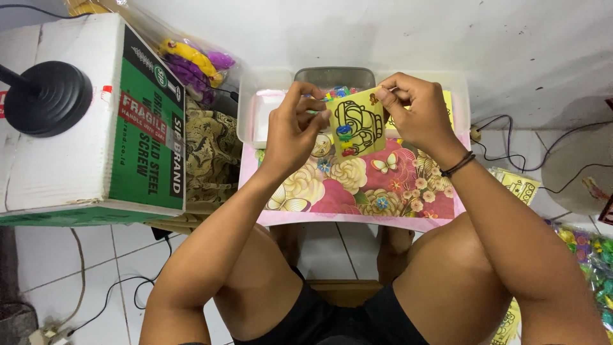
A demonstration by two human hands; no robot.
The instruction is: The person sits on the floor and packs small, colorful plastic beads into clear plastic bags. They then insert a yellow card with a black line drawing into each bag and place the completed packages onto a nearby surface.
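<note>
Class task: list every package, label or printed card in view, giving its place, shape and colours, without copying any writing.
Carton: far left, boxy, white top, green side with red label.
Yellow card: square, black outline drawing, held by left hand and right hand.
Clear bag: behind carton, yellow and purple contents.
Yellow packets: floor, right.

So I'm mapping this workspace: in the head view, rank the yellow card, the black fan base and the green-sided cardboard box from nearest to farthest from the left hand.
1. Yellow card: held at the left hand, to its right.
2. Cardboard box: off to the left.
3. Black fan base: on the box top, farther left.
</note>
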